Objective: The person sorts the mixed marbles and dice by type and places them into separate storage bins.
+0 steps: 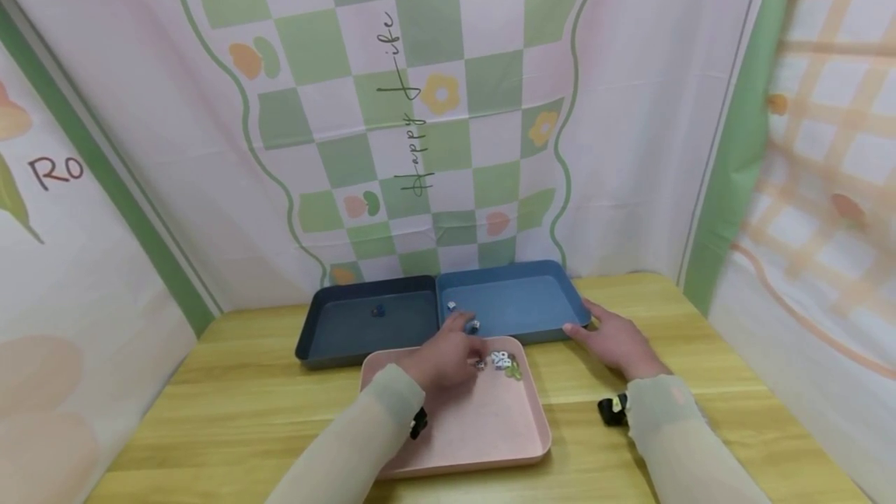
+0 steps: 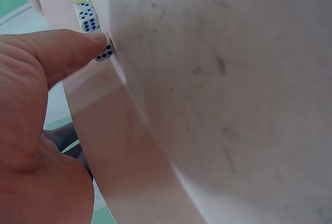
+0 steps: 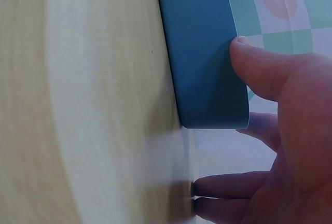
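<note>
My left hand (image 1: 444,356) reaches over the pink tray (image 1: 483,438), its fingers toward the blue tray. In the left wrist view the thumb touches a white die (image 2: 105,54) with blue dots; the other fingers are hidden, so I cannot tell if it is pinched. Beside it in the pink tray are white dice (image 1: 501,360) and yellow-green clear pieces (image 1: 514,369). My right hand (image 1: 619,341) grips the near right corner of the blue tray (image 1: 521,298), thumb at the rim, index finger around the side. Two dice, one white (image 1: 451,306) and one darker (image 1: 474,326), are in that tray.
A dark tray (image 1: 350,325) stands against the blue one on the left, with small dark blue and reddish pieces (image 1: 379,311) in it. The wooden table (image 1: 210,403) is enclosed by patterned curtains (image 1: 392,131) at the back and sides.
</note>
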Tool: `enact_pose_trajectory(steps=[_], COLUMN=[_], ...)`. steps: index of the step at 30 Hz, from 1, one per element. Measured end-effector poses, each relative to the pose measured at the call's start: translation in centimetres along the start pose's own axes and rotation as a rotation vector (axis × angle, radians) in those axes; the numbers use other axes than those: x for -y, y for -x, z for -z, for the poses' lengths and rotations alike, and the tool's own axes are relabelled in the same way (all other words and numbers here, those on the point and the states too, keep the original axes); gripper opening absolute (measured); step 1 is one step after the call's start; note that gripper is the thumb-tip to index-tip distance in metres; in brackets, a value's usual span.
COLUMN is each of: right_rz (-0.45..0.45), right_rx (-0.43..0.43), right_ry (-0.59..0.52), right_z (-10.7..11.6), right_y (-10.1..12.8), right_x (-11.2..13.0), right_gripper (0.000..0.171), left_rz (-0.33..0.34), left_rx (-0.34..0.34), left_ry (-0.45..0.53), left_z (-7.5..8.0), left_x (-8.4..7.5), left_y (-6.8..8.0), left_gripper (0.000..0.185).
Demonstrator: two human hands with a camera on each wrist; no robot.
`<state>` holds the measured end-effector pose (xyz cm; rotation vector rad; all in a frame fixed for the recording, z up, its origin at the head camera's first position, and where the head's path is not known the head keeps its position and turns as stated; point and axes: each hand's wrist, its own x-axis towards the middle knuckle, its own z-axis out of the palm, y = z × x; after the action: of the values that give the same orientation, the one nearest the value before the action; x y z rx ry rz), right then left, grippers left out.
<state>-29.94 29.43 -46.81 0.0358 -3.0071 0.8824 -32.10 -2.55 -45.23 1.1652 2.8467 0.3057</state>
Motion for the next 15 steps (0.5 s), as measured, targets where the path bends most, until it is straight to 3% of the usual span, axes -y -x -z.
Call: enact_pose_trajectory(steps=[5,10,15], right_rz=[-0.007,-0.006,-0.003], right_rx=[0.001,0.001,-0.001], right_ry=[-0.003,-0.007,-0.002], right_z=[-0.21,-0.19,-0.14], right_y=[-0.21,-0.2,-0.16], right_x=[-0.07,-0.07,-0.06], right_gripper=[0.092,0.092,0.092], left_rz=[-0.007,0.005,0.003], left_rx=[-0.006,-0.022,0.005], left_ry=[-0.032,0.02,0.05], left_z=[-0.07,-0.05,0.05], left_x=[-0.02,-0.02,0.13], left_y=[0.03,0.05,0.19], left_gripper=[0.012,0.013,0.015])
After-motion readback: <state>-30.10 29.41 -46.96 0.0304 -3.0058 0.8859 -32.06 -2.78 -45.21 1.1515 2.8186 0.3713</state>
